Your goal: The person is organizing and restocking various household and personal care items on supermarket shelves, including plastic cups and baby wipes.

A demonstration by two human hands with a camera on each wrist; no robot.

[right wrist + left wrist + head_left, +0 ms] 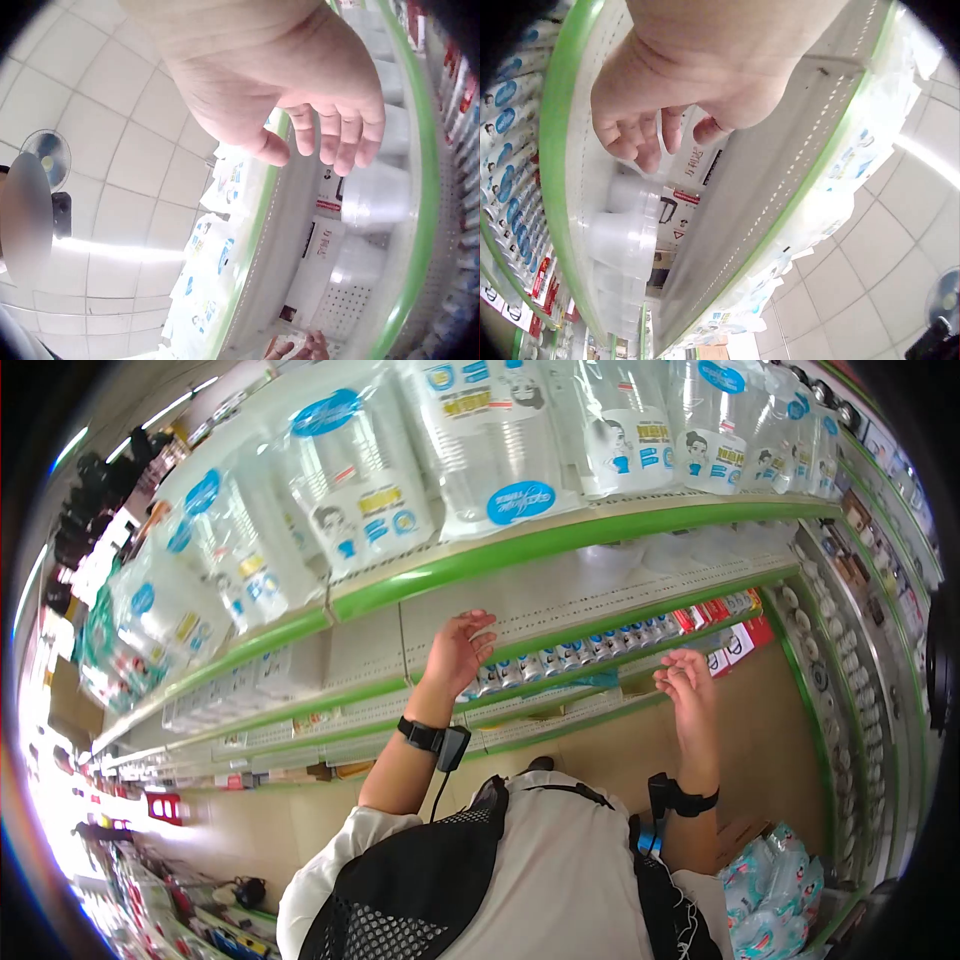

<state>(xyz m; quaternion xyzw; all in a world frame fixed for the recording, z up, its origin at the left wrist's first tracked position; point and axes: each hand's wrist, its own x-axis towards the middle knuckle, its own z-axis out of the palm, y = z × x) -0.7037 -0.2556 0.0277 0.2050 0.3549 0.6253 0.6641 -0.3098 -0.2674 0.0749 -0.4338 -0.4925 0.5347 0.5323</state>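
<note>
my left hand [460,652] and right hand [688,682] were both empty, fingers loosely bent and apart, in front of the shelves. the clear plastic tubs [375,199] sat in stacks on the shelf below the bagged cups [500,450], with printed boxes [319,262] behind them, and i was touching none of them.

the bagged cups worried me most. they stood right up at the green edge of the upper shelf [560,542], in soft, slack film, so a knuckle or forearm raised under that lip could have tipped one out, and its neighbours, packed close, could have come with it. the tubs looked smooth and light; a grab by only one rim could have pulled a stack apart or sent it skidding into the boxes. squeezing hard could have dented the thin walls.

the gap between the two shelves seemed tight for a hand with the camera [455,748] on its wrist, which i judged could knock the edge. its cable [440,792] hung in a loop by my left forearm and could have snagged. lower down, the row of small packs [570,657] stood near enough for a dropped tub to scatter them.
</note>
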